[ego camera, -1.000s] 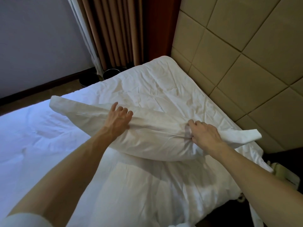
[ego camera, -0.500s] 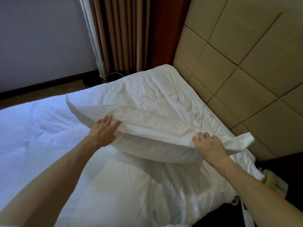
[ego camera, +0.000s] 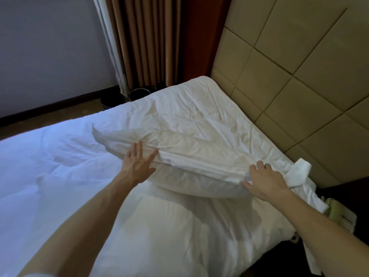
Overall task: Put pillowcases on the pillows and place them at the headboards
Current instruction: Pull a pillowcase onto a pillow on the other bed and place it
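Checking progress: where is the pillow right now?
In the head view, the pillow lies mid-frame on the bed, between the left hand and the right hand, short of the padded headboard on the right.

The right hand (ego camera: 263, 182) is covering part of the pillowcase flap (ego camera: 299, 172); the bed (ego camera: 199, 108) is hiding the bases of the 2 bins (ego camera: 139, 94).
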`<action>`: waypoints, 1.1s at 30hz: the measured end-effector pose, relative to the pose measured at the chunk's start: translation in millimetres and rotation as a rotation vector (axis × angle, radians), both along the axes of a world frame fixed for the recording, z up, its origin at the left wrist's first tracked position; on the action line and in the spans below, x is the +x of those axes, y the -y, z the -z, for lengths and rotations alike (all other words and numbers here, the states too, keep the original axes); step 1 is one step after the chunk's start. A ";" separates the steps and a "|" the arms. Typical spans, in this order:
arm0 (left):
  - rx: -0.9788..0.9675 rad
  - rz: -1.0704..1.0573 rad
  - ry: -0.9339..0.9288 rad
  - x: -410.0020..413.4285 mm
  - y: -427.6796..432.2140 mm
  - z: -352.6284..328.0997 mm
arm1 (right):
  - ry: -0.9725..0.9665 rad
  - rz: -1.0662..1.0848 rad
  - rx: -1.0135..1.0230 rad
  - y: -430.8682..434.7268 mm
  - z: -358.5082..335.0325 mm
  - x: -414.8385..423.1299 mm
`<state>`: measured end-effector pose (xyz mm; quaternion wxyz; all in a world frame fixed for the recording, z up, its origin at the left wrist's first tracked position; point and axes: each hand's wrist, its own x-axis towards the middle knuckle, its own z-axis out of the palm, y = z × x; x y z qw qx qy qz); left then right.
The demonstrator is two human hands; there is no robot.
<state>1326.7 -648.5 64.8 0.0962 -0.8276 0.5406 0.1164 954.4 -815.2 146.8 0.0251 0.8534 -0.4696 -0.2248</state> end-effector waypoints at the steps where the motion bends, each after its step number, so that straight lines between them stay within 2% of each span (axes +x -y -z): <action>1: -0.002 -0.003 0.010 1.3 2.4 0.3 | 0.044 -0.030 0.002 2.0 -2.1 18.1; 8: -0.030 0.011 0.027 7.7 -4.7 -10.3 | 0.278 -0.376 0.075 -24.4 19.2 178.3; 13: -0.007 0.048 0.082 26.4 -23.3 -15.1 | 0.214 -0.430 0.099 -35.6 40.3 238.4; 17: -0.044 -0.038 0.147 48.3 -35.2 -14.8 | 0.125 -0.430 0.049 -37.0 55.7 260.0; 22: -0.117 -0.182 0.208 94.2 -46.9 -11.0 | 0.168 -0.434 -0.046 -26.8 77.9 264.9; 28: -0.219 -0.311 0.004 115.7 -49.1 -8.0 | 0.168 -0.478 0.046 -6.8 76.3 264.2; 33: -0.339 -0.195 0.164 127.9 -40.6 -2.3 | 0.170 -0.495 0.109 -0.7 70.3 262.5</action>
